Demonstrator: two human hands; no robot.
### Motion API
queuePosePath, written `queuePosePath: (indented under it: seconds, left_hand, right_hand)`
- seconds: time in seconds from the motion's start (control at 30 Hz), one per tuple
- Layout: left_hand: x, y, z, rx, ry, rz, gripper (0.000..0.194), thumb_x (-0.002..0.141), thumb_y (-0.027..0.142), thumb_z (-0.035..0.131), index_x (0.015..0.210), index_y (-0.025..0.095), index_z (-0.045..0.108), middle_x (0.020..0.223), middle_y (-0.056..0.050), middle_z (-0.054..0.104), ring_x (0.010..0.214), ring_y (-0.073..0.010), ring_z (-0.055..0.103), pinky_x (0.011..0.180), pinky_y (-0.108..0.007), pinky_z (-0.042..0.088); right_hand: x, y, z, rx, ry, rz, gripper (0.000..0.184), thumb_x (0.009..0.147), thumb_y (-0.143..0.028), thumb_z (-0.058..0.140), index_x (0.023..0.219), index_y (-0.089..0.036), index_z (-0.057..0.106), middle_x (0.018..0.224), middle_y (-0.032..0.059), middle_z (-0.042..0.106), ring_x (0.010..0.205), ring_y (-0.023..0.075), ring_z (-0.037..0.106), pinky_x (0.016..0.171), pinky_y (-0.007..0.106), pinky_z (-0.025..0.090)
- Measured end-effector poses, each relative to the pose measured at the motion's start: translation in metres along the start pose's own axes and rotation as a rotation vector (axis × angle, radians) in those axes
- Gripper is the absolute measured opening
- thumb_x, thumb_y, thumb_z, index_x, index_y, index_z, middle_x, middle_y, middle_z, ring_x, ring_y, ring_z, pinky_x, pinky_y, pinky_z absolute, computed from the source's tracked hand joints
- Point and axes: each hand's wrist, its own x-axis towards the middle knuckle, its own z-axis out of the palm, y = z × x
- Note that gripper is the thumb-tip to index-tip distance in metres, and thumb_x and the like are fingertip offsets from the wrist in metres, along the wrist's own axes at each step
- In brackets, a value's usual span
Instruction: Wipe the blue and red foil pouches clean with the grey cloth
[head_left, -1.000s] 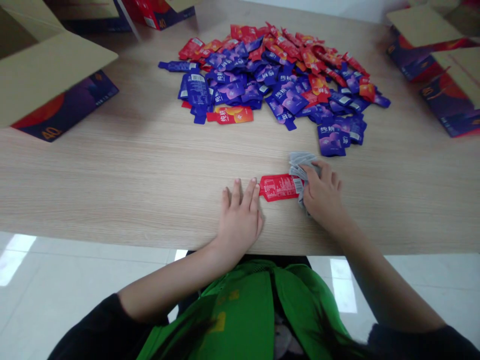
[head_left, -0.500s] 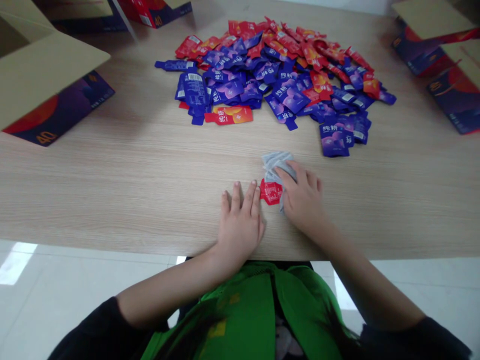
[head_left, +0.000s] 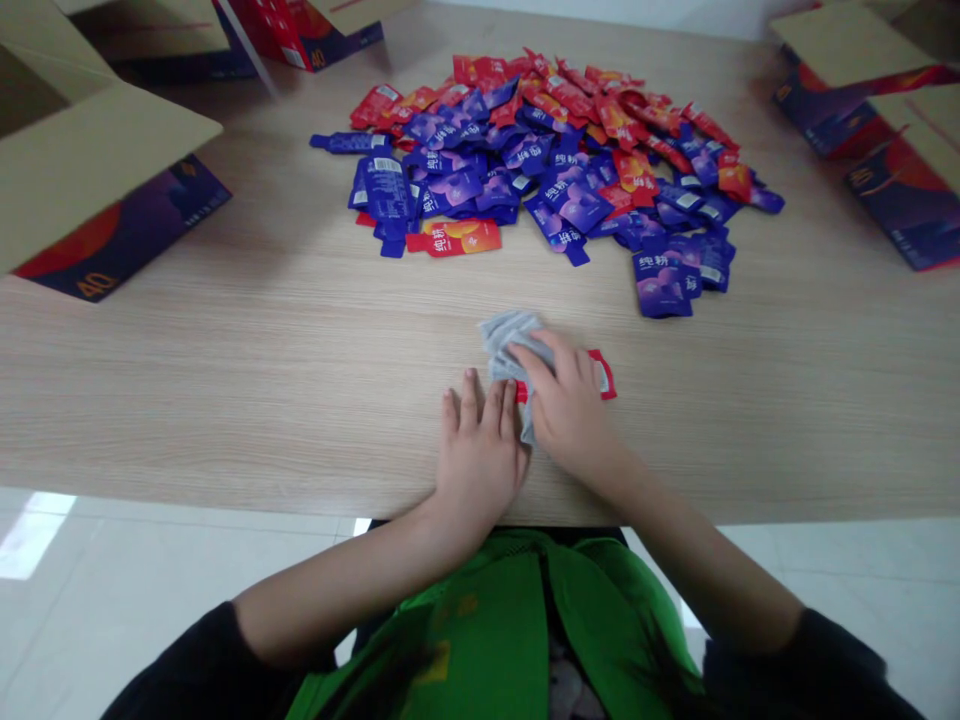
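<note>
A red sachet (head_left: 606,378) lies flat on the table near its front edge, mostly covered by my right hand and the cloth. My right hand (head_left: 574,405) presses a folded grey cloth (head_left: 511,338) down onto the sachet, fingers closed over it. My left hand (head_left: 481,450) rests palm down to the left, fingers spread, its fingertips at the sachet's left end. Farther back is a heap of sachets, purple ones (head_left: 577,195) toward me and red ones (head_left: 487,70) mostly behind.
An opened cardboard box (head_left: 127,230) stands at the left, with another box (head_left: 300,40) behind it. More opened boxes (head_left: 911,190) stand at the right. The wooden table's front edge (head_left: 225,500) runs just before my body.
My right hand has slid the cloth leftward along the red sachet, uncovering its right end and covering its middle. My left hand has stayed in place.
</note>
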Motion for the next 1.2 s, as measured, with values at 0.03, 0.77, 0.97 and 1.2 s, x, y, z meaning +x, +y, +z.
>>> queuePosePath:
  seconds: [0.03, 0.77, 0.97, 1.2]
  left_hand:
    - [0.0, -0.001, 0.0, -0.002, -0.001, 0.003, 0.063, 0.099, 0.03, 0.045, 0.157, 0.006, 0.043, 0.16, -0.016, 0.044, 0.152, -0.0479, 0.027, 0.118, -0.067, 0.032]
    - [0.0, 0.001, 0.005, 0.038, 0.043, -0.021, 0.07, 0.095, 0.025, 0.045, 0.161, 0.005, 0.033, 0.169, -0.014, 0.025, 0.153, -0.0448, 0.027, 0.12, -0.061, 0.032]
    - [-0.001, -0.001, 0.007, 0.024, 0.059, -0.019, 0.07, 0.095, 0.026, 0.042, 0.161, 0.005, 0.032, 0.168, -0.013, 0.026, 0.153, -0.0454, 0.027, 0.119, -0.061, 0.032]
    - [-0.001, -0.002, 0.006, 0.038, 0.066, -0.012, 0.065, 0.097, 0.028, 0.044, 0.158, 0.007, 0.041, 0.166, -0.014, 0.034, 0.152, -0.0452, 0.029, 0.118, -0.061, 0.034]
  right_hand:
    - [0.0, -0.004, 0.003, -0.036, -0.037, -0.02, 0.05, 0.096, -0.017, 0.041, 0.141, -0.023, 0.06, 0.15, 0.0139, 0.051, 0.118, 0.0318, 0.051, 0.099, 0.051, 0.041]
    - [-0.014, 0.025, -0.012, 0.102, 0.216, 0.154, 0.053, 0.089, -0.008, 0.037, 0.139, -0.018, 0.053, 0.145, 0.0197, 0.051, 0.131, 0.0344, 0.049, 0.104, 0.057, 0.043]
    - [-0.013, 0.057, -0.032, 0.106, 0.365, 0.22, 0.056, 0.088, -0.008, 0.037, 0.14, -0.021, 0.055, 0.141, 0.0191, 0.05, 0.135, 0.0337, 0.047, 0.108, 0.059, 0.043]
    - [-0.003, 0.028, -0.015, 0.138, 0.112, -0.03, 0.055, 0.09, -0.01, 0.038, 0.14, -0.023, 0.057, 0.146, 0.014, 0.051, 0.13, 0.0303, 0.049, 0.106, 0.052, 0.044]
